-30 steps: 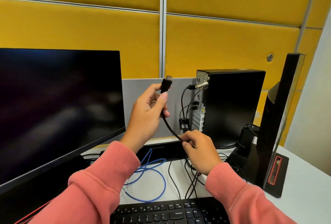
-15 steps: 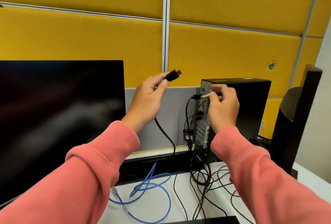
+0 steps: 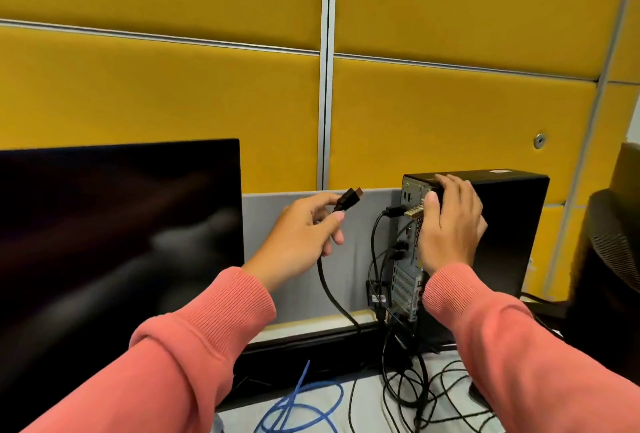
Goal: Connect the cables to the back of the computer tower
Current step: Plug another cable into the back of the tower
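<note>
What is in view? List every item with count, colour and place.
computer tower: 1, black, right of centre, back panel facing left
black cable: 1, plug held up left of the tower, unplugged
plugged cables: several, black, hanging from the tower's back
blue cable: 1, coiled on the desk
monitor: 1, black, left
wall panels: yellow, behind
chair: 1, dark, far right
left hand: pinching the plug
right hand: on the tower's top rear corner
</note>
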